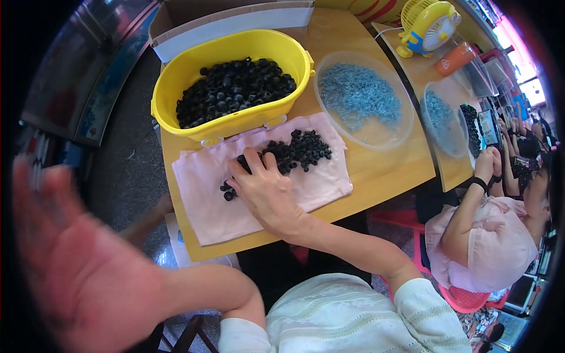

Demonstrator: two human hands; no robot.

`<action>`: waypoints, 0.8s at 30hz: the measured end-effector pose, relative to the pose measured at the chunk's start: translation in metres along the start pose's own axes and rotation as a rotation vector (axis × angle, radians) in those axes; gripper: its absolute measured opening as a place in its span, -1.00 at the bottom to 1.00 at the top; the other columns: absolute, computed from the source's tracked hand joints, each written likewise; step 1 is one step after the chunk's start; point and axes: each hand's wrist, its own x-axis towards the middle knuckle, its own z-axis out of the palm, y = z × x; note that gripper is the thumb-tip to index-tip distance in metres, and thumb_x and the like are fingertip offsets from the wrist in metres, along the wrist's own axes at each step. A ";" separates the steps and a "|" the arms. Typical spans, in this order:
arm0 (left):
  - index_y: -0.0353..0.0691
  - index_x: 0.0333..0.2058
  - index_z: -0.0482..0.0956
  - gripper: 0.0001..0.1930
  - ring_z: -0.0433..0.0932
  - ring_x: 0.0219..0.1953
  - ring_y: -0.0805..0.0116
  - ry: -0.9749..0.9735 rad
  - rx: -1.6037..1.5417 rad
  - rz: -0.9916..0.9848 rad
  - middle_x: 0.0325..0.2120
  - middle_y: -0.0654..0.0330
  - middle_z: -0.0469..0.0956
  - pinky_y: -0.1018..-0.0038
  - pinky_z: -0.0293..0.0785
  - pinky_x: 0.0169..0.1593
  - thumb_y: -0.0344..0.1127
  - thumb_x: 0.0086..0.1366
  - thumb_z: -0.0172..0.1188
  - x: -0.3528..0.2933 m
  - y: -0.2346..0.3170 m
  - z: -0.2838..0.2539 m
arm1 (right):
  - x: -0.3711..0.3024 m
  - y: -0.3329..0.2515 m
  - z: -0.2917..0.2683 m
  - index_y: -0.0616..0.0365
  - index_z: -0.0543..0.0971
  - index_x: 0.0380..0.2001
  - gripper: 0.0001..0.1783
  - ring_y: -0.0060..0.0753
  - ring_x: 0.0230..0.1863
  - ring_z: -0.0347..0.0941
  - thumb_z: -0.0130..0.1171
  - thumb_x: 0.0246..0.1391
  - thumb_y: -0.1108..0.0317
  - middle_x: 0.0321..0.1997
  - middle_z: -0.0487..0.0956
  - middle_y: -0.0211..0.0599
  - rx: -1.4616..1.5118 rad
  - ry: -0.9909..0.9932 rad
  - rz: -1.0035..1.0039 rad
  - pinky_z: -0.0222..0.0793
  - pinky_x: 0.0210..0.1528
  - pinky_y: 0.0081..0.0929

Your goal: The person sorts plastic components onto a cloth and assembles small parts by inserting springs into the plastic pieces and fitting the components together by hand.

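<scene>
My right hand point(269, 191) is on a pink cloth point(215, 220) folded flat on the table. Its bent fingers curl around part of a pile of small black round caps point(306, 148); some of these show between the fingers and beside the thumb. The rest of the pile spreads to the right of the hand. Off the table at the left, my left hand point(88, 265) is raised close to the camera, smeared by motion. Its fingers are stretched apart, with nothing seen in it. Beyond the cloth stands a yellow oval tub point(170, 112) holding many more black caps point(235, 91).
A clear round tray point(376, 141) of small light-blue pieces point(359, 94) lies right of the tub. A cardboard box point(235, 26) is behind it. On the neighbouring table are a yellow fan point(426, 29), an orange cup point(455, 59) and another tray point(429, 126). A person point(482, 235) sits at the right.
</scene>
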 end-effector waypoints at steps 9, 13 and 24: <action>-0.38 -0.07 0.51 -0.61 0.54 -0.08 0.28 0.130 0.471 -0.605 -0.15 0.04 0.58 0.39 0.42 0.01 -0.18 0.46 -0.17 -0.081 -0.136 -0.003 | -0.002 0.008 -0.039 0.00 0.49 0.03 -0.58 -0.03 -0.10 0.40 0.18 0.03 0.35 0.14 0.38 -0.14 0.273 -0.218 0.011 0.45 -0.08 -0.27; -0.32 -0.05 0.55 -0.74 0.49 -0.02 0.30 0.062 0.730 -0.649 -0.09 0.09 0.54 0.44 0.36 0.08 -0.37 0.37 0.00 -0.099 -0.140 -0.011 | -0.003 0.016 -0.045 0.05 0.48 0.04 -0.56 -0.01 -0.01 0.41 0.15 0.02 0.45 0.15 0.38 -0.10 0.355 -0.224 -0.035 0.41 0.00 -0.26; -0.27 0.06 0.49 -0.67 0.38 0.15 0.09 -0.325 0.897 -0.567 0.05 -0.01 0.46 0.29 0.21 0.24 -0.39 0.35 -0.01 -0.094 -0.166 -0.012 | -0.035 0.056 -0.064 0.21 0.52 -0.13 -0.63 -0.16 -0.26 0.49 0.25 -0.08 0.55 -0.24 0.48 -0.18 0.475 -0.109 0.003 0.43 -0.27 -0.36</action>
